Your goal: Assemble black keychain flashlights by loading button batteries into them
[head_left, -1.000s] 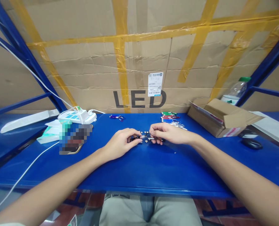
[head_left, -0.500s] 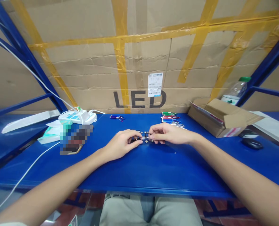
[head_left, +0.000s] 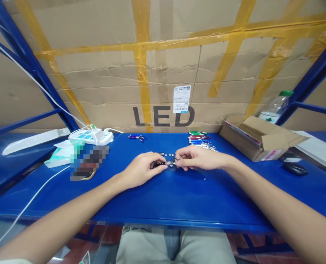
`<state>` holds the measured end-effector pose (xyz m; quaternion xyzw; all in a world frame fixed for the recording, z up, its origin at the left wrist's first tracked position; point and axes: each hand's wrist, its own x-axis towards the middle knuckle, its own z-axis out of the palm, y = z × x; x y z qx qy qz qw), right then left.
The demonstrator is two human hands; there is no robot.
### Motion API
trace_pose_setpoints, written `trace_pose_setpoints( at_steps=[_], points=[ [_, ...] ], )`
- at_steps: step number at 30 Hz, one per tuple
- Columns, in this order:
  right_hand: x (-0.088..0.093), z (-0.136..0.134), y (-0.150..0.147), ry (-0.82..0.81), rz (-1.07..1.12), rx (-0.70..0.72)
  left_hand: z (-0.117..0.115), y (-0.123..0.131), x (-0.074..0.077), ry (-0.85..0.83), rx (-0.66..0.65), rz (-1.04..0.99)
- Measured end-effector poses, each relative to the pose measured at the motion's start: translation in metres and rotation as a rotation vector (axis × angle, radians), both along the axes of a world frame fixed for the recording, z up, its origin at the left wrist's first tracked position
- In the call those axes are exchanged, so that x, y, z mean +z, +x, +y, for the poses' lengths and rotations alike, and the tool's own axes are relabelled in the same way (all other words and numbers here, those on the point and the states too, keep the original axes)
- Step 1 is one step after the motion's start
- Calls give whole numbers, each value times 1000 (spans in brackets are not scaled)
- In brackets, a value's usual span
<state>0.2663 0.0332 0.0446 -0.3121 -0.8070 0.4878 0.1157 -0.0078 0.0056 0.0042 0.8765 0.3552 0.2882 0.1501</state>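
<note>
Tube (head_left: 160, 165) gripped in our left hand (head_left: 143, 167), silver piece (head_left: 174, 164) pinched in our right hand (head_left: 198, 157), we judge this one unfinished; discs (head_left: 170, 154) lie nearby, coloured tubes (head_left: 196, 137) look complete.

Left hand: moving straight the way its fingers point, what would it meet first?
Probably the right hand, just past the black tube in the left hand; depth against silver discs is unclear.

Yellow tape (head_left: 142, 84) crosses the LED-printed cardboard panel (head_left: 105, 88) behind the blue surface (head_left: 176, 203); blue posts (head_left: 45, 79) flank the panel; the floor (head_left: 110, 234) is reddish.
</note>
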Motion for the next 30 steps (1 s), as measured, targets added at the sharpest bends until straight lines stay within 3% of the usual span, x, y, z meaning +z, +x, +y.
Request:
trace_pose_setpoints(
  at_steps=[6, 23, 30],
  points=[
    [-4, 2, -2, 76, 93, -92, 2, -1, 0, 24, 63, -18],
    [-10, 3, -3, 116, 103, -137, 1, -1, -2, 86, 56, 20],
    [-15, 4, -8, 252, 176, -220, 0, 1, -1, 83, 107, -1]
  ],
)
